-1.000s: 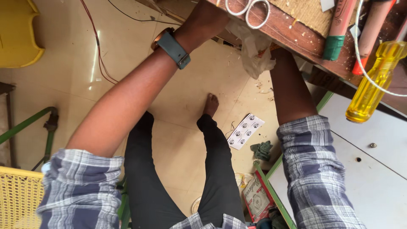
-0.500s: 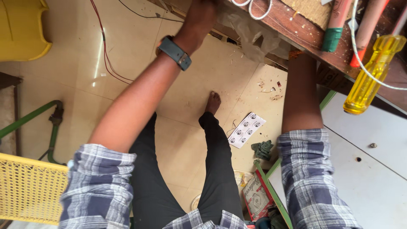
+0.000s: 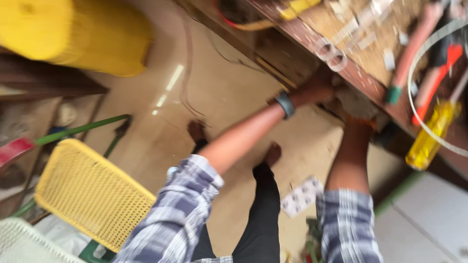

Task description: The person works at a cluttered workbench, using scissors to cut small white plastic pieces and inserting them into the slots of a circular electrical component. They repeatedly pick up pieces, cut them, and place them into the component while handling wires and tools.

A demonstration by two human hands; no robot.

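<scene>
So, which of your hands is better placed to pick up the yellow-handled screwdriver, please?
Probably right: the right hand sits at the bench edge nearer the screwdriver; the left hand is farther away.

Wooden bench (image 3: 363, 80) littered with scraps, scissors (image 3: 330, 54), pink tool (image 3: 412, 51), yellow screwdriver (image 3: 431, 136). Tan floor (image 3: 219, 92) below, carrying a white blister pack (image 3: 302, 196) and yellow basket (image 3: 90, 192).
</scene>
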